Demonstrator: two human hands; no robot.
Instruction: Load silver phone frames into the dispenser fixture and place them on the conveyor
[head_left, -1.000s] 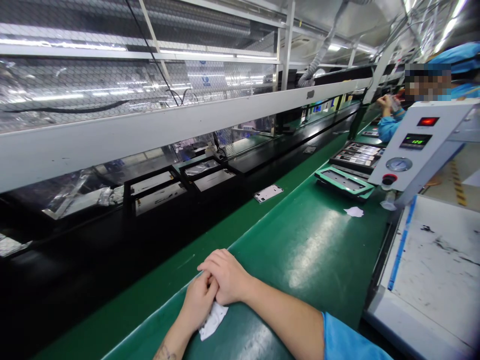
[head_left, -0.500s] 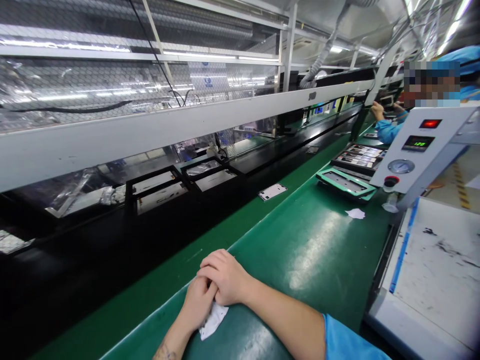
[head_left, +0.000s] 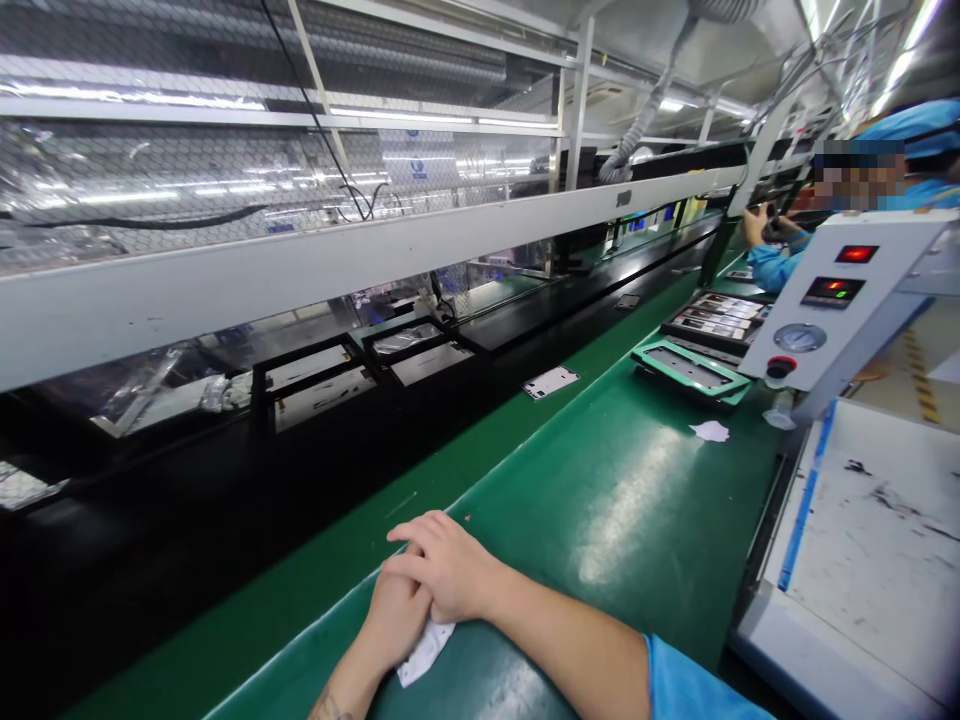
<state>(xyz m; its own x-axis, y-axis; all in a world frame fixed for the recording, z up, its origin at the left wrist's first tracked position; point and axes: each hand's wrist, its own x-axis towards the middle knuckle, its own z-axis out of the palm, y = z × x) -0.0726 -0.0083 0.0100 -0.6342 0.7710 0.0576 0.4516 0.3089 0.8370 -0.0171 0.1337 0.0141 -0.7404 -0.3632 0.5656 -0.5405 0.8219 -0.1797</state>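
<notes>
Right hand (head_left: 459, 572) is loosely clasping the left hand (head_left: 394, 615), whose own grip cannot be told. Cloth (head_left: 426, 656) is lying partly beneath them on the bench (head_left: 637, 500); both should be resting lightly, without dragging it.

Two hands (head_left: 454, 572) and one white scrap (head_left: 426, 652) lie at six o'clock; one gauge (head_left: 800, 335) and one green frame (head_left: 679, 376), at three.

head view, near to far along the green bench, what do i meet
right hand lapped over left hand → white scrap → green-framed tray → dark tray of light strips
</notes>
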